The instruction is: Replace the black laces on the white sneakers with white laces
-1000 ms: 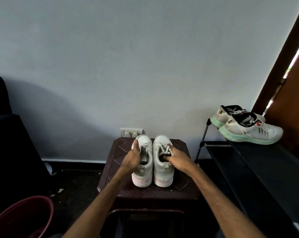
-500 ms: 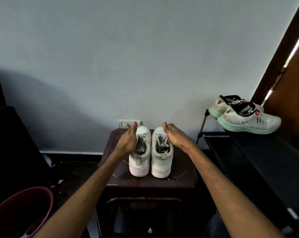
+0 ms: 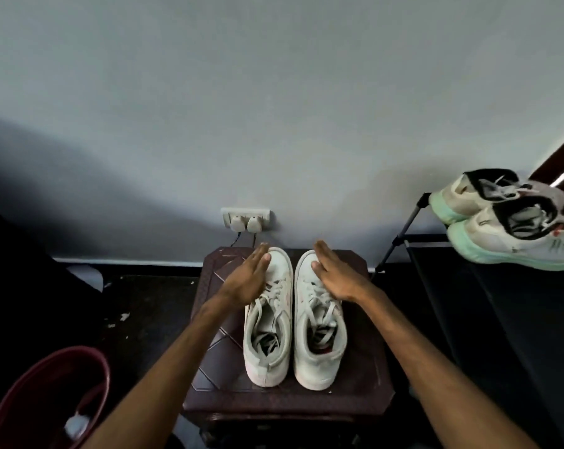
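**Two open hands over the white sneakers**

Two white sneakers (image 3: 318, 371) stand side by side on a dark brown stool (image 3: 358, 393), toes toward the wall (image 3: 274, 108) and heels toward the person, their inner sides nearly touching. Their laces (image 3: 276, 294) look pale rather than black (the light is dim, so the exact shade is hard to judge) and run loosely across the tongues, with slack ends dropping into the shoe openings.

The left hand (image 3: 246, 281) lies along the outer front of the left sneaker (image 3: 266, 364). Its fingers (image 3: 258, 257) are straight and pressed together, pointing at the wall, and the thumb rests on the toe cap. The right hand (image 3: 337, 278) is over the forefoot of the right sneaker (image 3: 322, 358), fingers (image 3: 324, 254) likewise straight and together, thumb lying at the toe. Neither hand grips or pinches anything. Whether the palms press on the shoes or only skim them, I cannot tell.

Behind the stool, a socket plate (image 3: 245, 218) sits low on the wall with two plugs in it. A dark red bucket (image 3: 44, 393) is at lower left. To the right, a black rack (image 3: 501, 319) carries a pair of running shoes (image 3: 507, 244) with mint-green soles, well apart from the stool.
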The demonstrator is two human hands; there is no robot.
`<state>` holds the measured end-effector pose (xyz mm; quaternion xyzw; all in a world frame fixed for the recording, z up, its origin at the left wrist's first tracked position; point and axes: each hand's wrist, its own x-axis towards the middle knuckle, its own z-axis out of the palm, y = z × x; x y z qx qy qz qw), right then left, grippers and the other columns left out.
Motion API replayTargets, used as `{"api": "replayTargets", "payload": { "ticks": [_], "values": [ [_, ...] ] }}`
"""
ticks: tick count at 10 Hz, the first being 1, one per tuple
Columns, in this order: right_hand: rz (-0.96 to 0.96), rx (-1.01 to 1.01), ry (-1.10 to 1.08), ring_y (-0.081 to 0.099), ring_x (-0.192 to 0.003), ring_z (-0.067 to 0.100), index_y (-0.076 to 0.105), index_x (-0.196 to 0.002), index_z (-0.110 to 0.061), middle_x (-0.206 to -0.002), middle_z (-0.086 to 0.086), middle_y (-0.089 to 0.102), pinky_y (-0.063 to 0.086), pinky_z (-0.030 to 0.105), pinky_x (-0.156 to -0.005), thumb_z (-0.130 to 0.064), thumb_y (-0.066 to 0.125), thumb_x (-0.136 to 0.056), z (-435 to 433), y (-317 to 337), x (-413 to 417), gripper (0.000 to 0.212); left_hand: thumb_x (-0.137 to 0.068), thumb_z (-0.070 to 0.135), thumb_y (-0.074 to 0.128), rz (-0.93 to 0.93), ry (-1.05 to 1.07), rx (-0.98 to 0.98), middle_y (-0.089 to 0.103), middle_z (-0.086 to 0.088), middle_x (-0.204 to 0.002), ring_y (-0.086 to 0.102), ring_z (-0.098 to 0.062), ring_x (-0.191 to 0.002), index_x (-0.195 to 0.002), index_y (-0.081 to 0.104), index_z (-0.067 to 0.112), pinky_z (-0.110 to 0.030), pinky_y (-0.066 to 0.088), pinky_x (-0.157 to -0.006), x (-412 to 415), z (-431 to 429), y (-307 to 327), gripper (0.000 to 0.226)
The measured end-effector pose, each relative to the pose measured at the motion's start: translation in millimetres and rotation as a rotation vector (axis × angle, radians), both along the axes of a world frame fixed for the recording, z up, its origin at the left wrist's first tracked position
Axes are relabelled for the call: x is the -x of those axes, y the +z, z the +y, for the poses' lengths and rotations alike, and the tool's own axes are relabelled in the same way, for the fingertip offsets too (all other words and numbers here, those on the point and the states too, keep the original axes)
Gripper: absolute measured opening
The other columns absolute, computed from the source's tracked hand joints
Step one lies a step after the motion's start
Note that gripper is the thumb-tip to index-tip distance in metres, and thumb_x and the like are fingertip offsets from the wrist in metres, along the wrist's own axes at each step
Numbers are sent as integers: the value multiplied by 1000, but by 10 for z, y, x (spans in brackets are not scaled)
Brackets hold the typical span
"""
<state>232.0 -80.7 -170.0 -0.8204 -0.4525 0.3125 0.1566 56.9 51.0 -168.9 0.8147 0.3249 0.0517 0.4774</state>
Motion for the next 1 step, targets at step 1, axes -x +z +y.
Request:
{"api": "replayTargets", "payload": {
  "ticks": [1],
  "values": [
    [21,36,-22,-3,-151,14,8,-156,-12,-165,1,-4,7,49,-122,-33,26,-107,-68,300,93,56,-106,34,26,81,56,40,19,-4,-160,15,-12,-148,-152,24,9,-23,9,-119,46,-42,304,53]
  ]
}}
